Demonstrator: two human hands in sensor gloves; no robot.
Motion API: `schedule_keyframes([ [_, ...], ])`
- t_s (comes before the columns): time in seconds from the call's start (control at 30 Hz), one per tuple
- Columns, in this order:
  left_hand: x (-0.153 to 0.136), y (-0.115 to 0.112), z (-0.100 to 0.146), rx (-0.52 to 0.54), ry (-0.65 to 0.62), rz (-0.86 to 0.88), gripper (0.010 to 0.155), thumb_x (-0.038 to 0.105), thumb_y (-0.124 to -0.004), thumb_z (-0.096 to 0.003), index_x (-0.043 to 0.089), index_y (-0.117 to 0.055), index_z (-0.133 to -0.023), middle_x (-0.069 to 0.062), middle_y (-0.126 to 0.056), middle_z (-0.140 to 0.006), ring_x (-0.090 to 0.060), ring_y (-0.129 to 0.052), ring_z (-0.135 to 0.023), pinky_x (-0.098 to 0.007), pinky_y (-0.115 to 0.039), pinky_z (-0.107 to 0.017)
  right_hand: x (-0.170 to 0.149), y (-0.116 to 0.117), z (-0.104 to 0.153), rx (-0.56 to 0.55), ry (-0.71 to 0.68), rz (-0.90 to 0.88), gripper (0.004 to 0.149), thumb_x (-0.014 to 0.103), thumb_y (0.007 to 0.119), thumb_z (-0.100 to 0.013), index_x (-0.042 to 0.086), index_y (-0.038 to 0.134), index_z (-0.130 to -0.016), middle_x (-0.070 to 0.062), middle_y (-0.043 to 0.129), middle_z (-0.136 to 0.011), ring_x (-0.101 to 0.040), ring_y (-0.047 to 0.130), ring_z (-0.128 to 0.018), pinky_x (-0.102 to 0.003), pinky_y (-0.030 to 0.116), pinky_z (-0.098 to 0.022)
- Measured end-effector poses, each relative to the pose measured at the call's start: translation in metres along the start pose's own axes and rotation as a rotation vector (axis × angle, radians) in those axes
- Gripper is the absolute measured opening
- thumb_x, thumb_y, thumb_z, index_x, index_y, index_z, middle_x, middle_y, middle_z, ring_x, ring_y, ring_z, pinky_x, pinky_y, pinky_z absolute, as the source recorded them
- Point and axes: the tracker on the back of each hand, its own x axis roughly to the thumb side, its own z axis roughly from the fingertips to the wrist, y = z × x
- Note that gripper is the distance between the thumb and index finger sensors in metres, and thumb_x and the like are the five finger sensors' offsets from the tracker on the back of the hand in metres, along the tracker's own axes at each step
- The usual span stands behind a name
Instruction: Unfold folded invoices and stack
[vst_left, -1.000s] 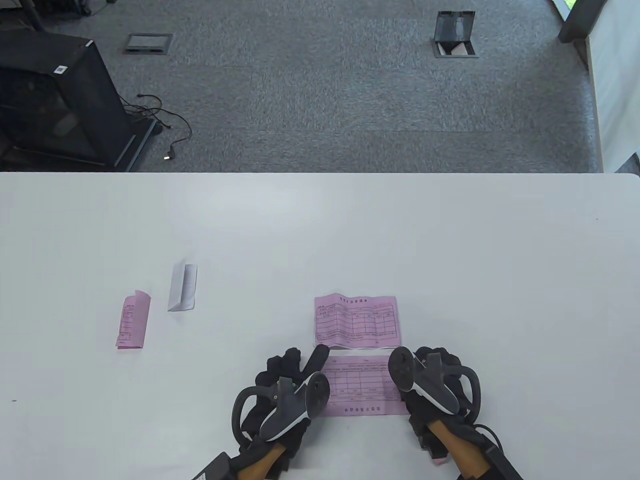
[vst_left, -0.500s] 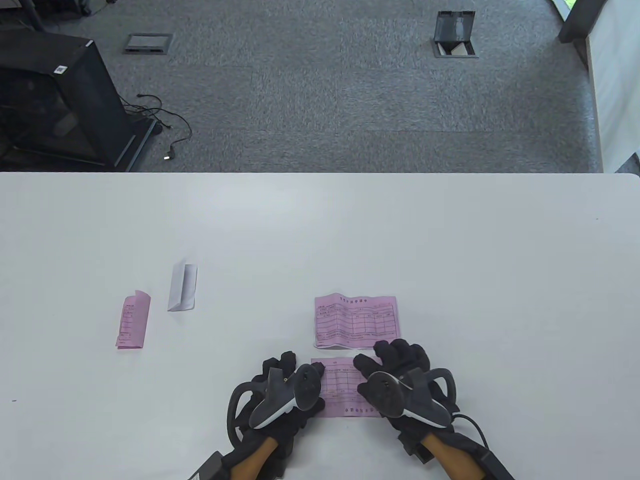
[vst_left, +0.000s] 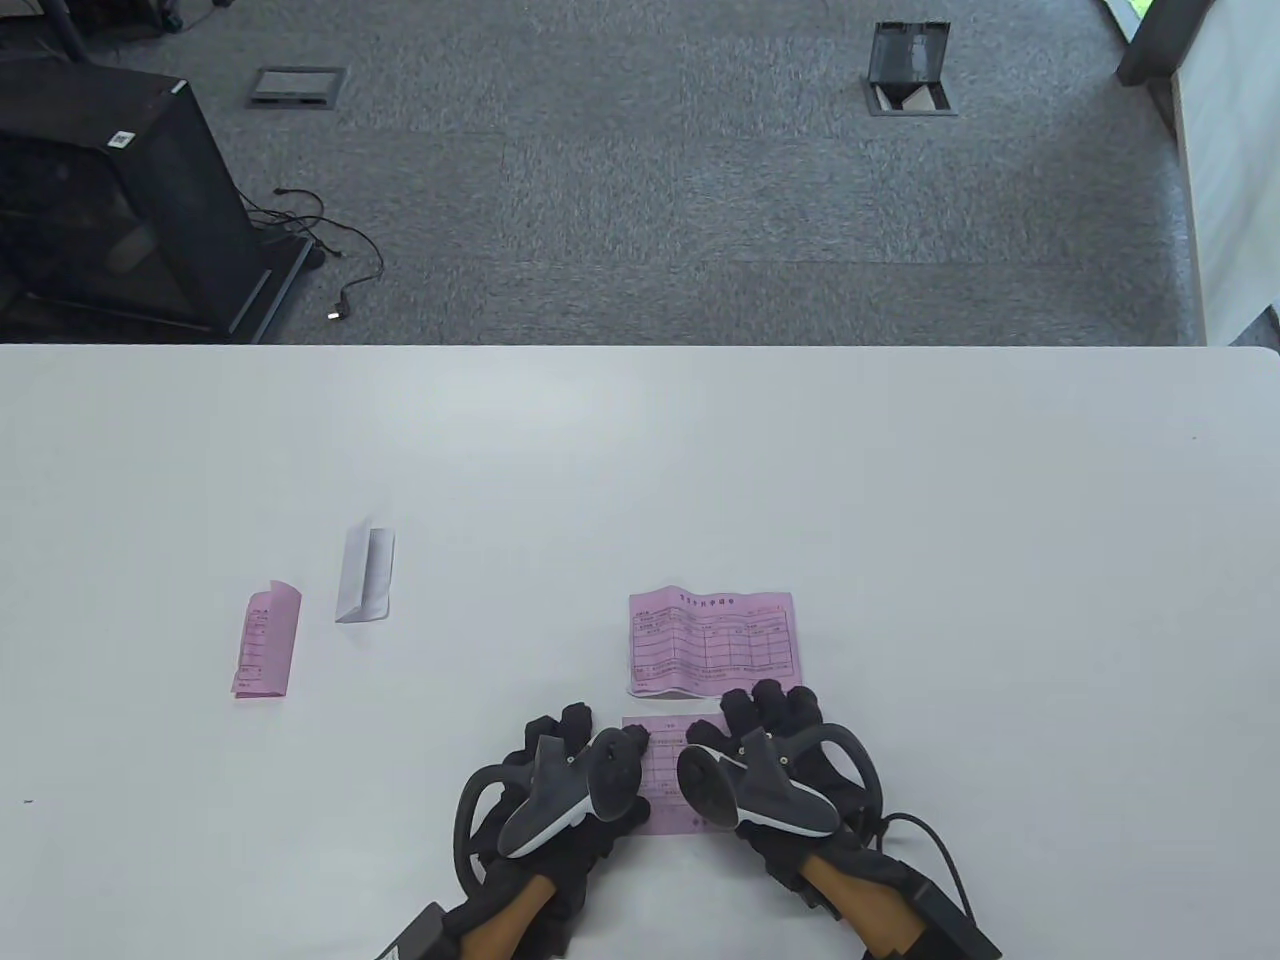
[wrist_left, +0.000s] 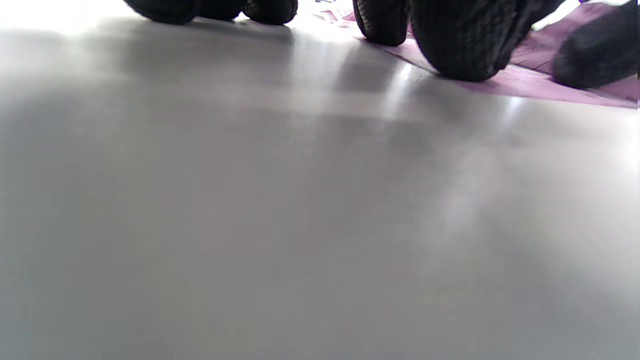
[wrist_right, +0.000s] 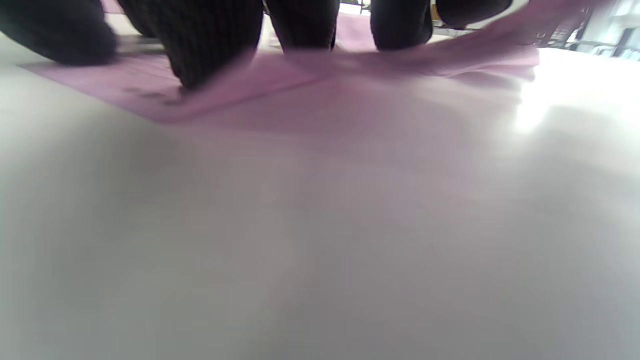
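Note:
A pink invoice (vst_left: 665, 775) lies opened out flat near the table's front edge. My left hand (vst_left: 585, 740) rests on its left end; in the left wrist view its fingertips (wrist_left: 460, 45) touch the paper (wrist_left: 550, 85) and the table. My right hand (vst_left: 765, 710) lies flat over its right part; in the right wrist view its fingers (wrist_right: 215, 35) press the pink sheet (wrist_right: 310, 85). Just beyond it lies an unfolded pink invoice (vst_left: 712, 640) on top of a white sheet. A folded pink invoice (vst_left: 267, 640) and a folded white one (vst_left: 365, 575) lie at the left.
The white table (vst_left: 900, 500) has its far edge at mid-frame, with grey carpet beyond. A black cabinet (vst_left: 110, 200) and a cable stand on the floor at far left.
My right hand has slid left across the pink invoice, from its right edge toward my left hand. The left hand has shifted slightly left and stayed on the paper.

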Motion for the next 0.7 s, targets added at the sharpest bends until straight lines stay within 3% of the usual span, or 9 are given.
schedule_keyframes([
  [0.27,-0.001,0.0,0.0,0.002,0.009,0.006,0.071,0.056,-0.075,-0.0456,0.045,-0.045,-0.109,-0.015,-0.028,-0.121,-0.045,-0.031,-0.105,-0.054,-0.048,-0.073,-0.057,0.013,0.015,0.08,0.114,-0.099,0.067,0.052,0.075,-0.041,0.033,0.056,-0.102,-0.018,0.054,-0.108,-0.051,0.05,-0.096,-0.071,0.043,-0.067],
  [0.5,-0.003,0.0,0.0,-0.001,0.008,0.015,0.074,0.057,-0.076,-0.0444,0.044,-0.045,-0.11,-0.013,-0.027,-0.121,-0.043,-0.03,-0.105,-0.053,-0.048,-0.073,-0.067,0.012,0.018,0.156,0.166,-0.076,0.069,0.051,0.076,-0.041,0.031,0.053,-0.103,-0.016,0.058,-0.106,-0.047,0.058,-0.094,-0.069,0.047,-0.067],
  [0.7,-0.003,0.0,0.0,-0.004,0.008,0.017,0.074,0.057,-0.076,-0.0443,0.044,-0.044,-0.11,-0.013,-0.027,-0.121,-0.043,-0.03,-0.105,-0.053,-0.047,-0.073,-0.069,0.013,0.018,0.141,0.165,-0.124,0.069,0.05,0.077,-0.041,0.03,0.054,-0.103,-0.017,0.058,-0.105,-0.046,0.06,-0.093,-0.069,0.046,-0.067],
])
